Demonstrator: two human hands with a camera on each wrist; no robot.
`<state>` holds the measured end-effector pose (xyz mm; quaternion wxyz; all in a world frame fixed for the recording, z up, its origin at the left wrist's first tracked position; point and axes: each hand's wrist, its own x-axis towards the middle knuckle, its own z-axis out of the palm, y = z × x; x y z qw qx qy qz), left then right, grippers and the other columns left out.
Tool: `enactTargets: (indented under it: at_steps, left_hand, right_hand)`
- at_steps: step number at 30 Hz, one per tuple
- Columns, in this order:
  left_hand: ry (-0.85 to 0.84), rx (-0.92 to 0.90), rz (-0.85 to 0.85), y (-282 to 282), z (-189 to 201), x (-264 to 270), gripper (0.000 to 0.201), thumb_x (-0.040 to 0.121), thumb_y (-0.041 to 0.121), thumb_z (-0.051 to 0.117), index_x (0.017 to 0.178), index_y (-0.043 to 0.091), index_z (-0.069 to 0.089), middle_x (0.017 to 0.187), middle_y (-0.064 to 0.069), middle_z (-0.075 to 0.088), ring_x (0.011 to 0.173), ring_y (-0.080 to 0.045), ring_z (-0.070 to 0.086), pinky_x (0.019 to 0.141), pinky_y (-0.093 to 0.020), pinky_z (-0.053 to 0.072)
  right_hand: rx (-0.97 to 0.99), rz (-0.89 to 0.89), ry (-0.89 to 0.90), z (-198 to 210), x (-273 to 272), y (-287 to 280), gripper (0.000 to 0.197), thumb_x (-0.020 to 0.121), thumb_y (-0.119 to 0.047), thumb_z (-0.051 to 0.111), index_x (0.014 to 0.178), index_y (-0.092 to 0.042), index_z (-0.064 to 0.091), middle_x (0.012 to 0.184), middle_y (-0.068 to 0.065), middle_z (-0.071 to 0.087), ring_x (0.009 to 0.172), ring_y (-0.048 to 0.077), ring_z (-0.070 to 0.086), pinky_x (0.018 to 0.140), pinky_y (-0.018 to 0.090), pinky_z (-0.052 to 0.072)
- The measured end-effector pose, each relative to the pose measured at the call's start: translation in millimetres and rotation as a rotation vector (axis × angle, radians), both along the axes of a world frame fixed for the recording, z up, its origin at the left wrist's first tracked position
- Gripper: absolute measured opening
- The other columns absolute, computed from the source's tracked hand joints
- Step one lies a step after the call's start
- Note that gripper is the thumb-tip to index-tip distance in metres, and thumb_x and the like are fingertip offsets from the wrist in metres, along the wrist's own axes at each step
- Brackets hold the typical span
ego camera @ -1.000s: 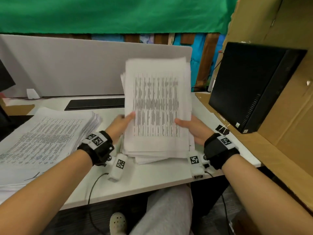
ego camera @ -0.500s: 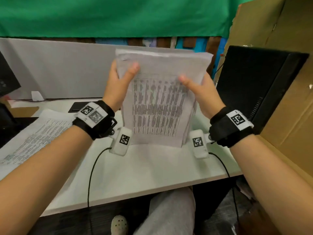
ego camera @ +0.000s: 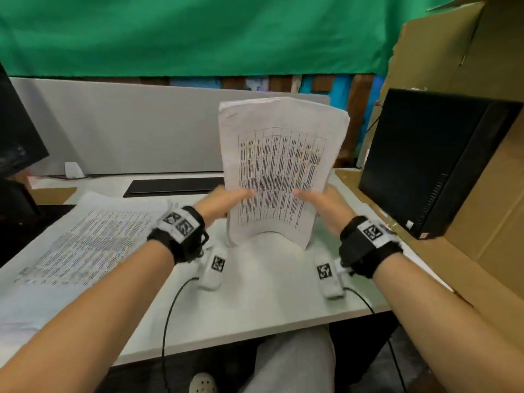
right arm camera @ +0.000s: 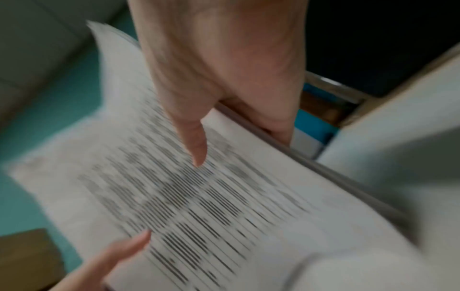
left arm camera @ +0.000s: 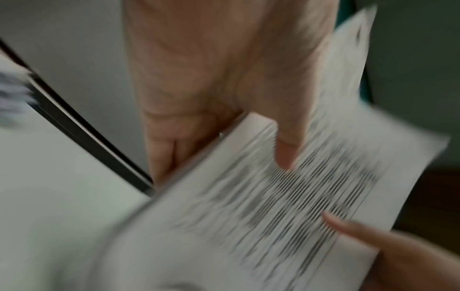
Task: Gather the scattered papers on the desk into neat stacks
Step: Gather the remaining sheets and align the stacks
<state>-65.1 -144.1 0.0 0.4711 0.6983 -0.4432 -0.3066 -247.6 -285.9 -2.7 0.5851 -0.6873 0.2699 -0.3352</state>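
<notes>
Near the right half of the surface (ego camera: 255,302), toward its front edge, a thick bundle of printed papers (ego camera: 279,171) stands on end, bottom edge on the surface, top tilted a bit to the right. Left hand (ego camera: 224,201) and right hand (ego camera: 326,204) clamp it from either side low down: thumbs lie across the printed front page, other fingers (left arm camera: 164,153) go behind the bundle, so both hands are closed around the papers, not spread. Wrist views are motion-blurred but confirm it, left thumb (left arm camera: 286,149) and right thumb (right arm camera: 196,145) pressing on the table print, sheet edges sandwiched in the grip. Upright hold with the short edge down looks meant for knocking the sheets level against the surface; bottom bows forward slightly, so the grip probably sits low to keep the lower edge under control. Upper corners are not perfectly flush, a few sheets peek out at the top left, so squaring seems unfinished. Second sheaf of printed sheets (ego camera: 85,239) lies flat near the left edge, fanned and loose, likely the next to tidy or the place this bundle lands. Dark keyboard-like slab (ego camera: 175,185) sits by the back edge, black computer case (ego camera: 431,163) at the right edge, cardboard (ego camera: 482,222) behind it. Two white tagged devices (ego camera: 214,266) hang from the wristbands just in front of the bundle.
</notes>
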Motion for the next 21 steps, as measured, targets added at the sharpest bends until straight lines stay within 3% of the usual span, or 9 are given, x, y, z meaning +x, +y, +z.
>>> enactTargets:
  at_steps: [2, 5, 8, 9, 11, 13, 15, 18, 21]
  left_hand:
    - [-0.045, 0.106, -0.019, -2.7, -38.3, 6.9, 0.061, 0.075, 0.047, 0.073, 0.129, 0.022, 0.057, 0.127, -0.002, 0.063, 0.114, -0.017, 0.06, 0.103, -0.042, 0.046]
    - [0.064, -0.233, 0.14, -6.3, -39.3, -7.3, 0.042, 0.085, 0.031, 0.07, 0.122, 0.016, 0.06, 0.118, 0.0, 0.066, 0.107, -0.012, 0.063, 0.1, -0.035, 0.049]
    - [0.118, -0.429, 0.301, -7.2, -24.4, -15.0, 0.033, 0.091, 0.033, 0.061, 0.118, 0.016, 0.056, 0.106, 0.013, 0.062, 0.093, 0.007, 0.057, 0.092, -0.019, 0.048]
    - [0.139, -0.35, 0.269, -7.8, -27.6, -10.3, 0.037, 0.089, 0.04, 0.062, 0.117, 0.018, 0.053, 0.108, 0.016, 0.059, 0.096, 0.006, 0.055, 0.096, -0.02, 0.043]
    - [0.095, 0.003, 0.106, -10.0, -47.1, 5.1, 0.067, 0.073, 0.06, 0.07, 0.125, 0.019, 0.057, 0.12, 0.01, 0.063, 0.111, -0.009, 0.059, 0.106, -0.034, 0.041]
    - [0.007, 0.205, -0.047, -12.7, -67.1, 17.7, 0.068, 0.068, 0.052, 0.078, 0.126, 0.022, 0.06, 0.122, 0.003, 0.066, 0.113, -0.018, 0.062, 0.106, -0.042, 0.044]
    - [0.066, 0.073, 0.012, -15.1, -63.7, 18.0, 0.052, 0.08, 0.037, 0.074, 0.126, 0.017, 0.06, 0.122, 0.0, 0.066, 0.111, -0.017, 0.062, 0.103, -0.039, 0.045]
    - [0.178, -0.128, 0.222, -12.6, -56.1, 23.4, 0.046, 0.088, 0.044, 0.061, 0.12, 0.011, 0.06, 0.113, -0.001, 0.067, 0.102, -0.017, 0.064, 0.091, -0.033, 0.05]
    - [0.031, 0.104, 0.319, -10.0, -64.3, 27.7, 0.037, 0.1, 0.028, 0.043, 0.121, -0.001, 0.054, 0.119, -0.014, 0.06, 0.112, -0.03, 0.057, 0.095, -0.037, 0.044]
  right_hand:
    - [0.13, -0.037, 0.03, -38.0, 2.8, -1.9, 0.04, 0.088, -0.014, 0.071, 0.127, -0.017, 0.063, 0.127, 0.005, 0.067, 0.117, 0.022, 0.063, 0.109, 0.05, 0.043]
    - [0.183, -0.117, -0.157, -38.7, 13.2, 0.8, 0.035, 0.087, -0.014, 0.073, 0.121, -0.014, 0.065, 0.123, 0.007, 0.069, 0.114, 0.022, 0.065, 0.106, 0.046, 0.047]
    - [0.182, -0.041, -0.283, -22.9, 13.9, 1.0, 0.048, 0.085, -0.018, 0.074, 0.13, -0.01, 0.06, 0.127, 0.006, 0.067, 0.118, 0.021, 0.064, 0.101, 0.039, 0.05]
    - [0.18, -0.018, -0.216, -25.3, 12.9, -0.7, 0.049, 0.085, -0.017, 0.074, 0.131, -0.011, 0.059, 0.128, 0.005, 0.067, 0.118, 0.02, 0.063, 0.101, 0.038, 0.049]
    - [0.186, 0.048, 0.041, -39.6, 11.5, -2.4, 0.043, 0.087, -0.01, 0.071, 0.129, -0.01, 0.061, 0.13, 0.008, 0.065, 0.113, 0.021, 0.064, 0.102, 0.039, 0.049]
    - [0.24, 0.089, 0.196, -57.2, 10.7, -3.0, 0.037, 0.088, -0.006, 0.069, 0.125, -0.008, 0.062, 0.131, 0.013, 0.064, 0.108, 0.023, 0.065, 0.1, 0.04, 0.05]
    - [0.258, 0.042, 0.129, -58.7, 10.3, -3.7, 0.038, 0.088, -0.011, 0.071, 0.125, -0.009, 0.063, 0.126, 0.011, 0.068, 0.107, 0.021, 0.068, 0.097, 0.037, 0.053]
    - [0.25, -0.006, 0.007, -45.8, 5.5, -5.8, 0.032, 0.088, -0.013, 0.072, 0.119, -0.014, 0.066, 0.111, 0.003, 0.074, 0.099, 0.017, 0.072, 0.085, 0.031, 0.059]
    - [0.347, -0.055, 0.131, -56.9, 2.8, -14.1, 0.037, 0.089, -0.008, 0.07, 0.124, -0.002, 0.063, 0.117, 0.013, 0.071, 0.105, 0.029, 0.07, 0.092, 0.043, 0.056]
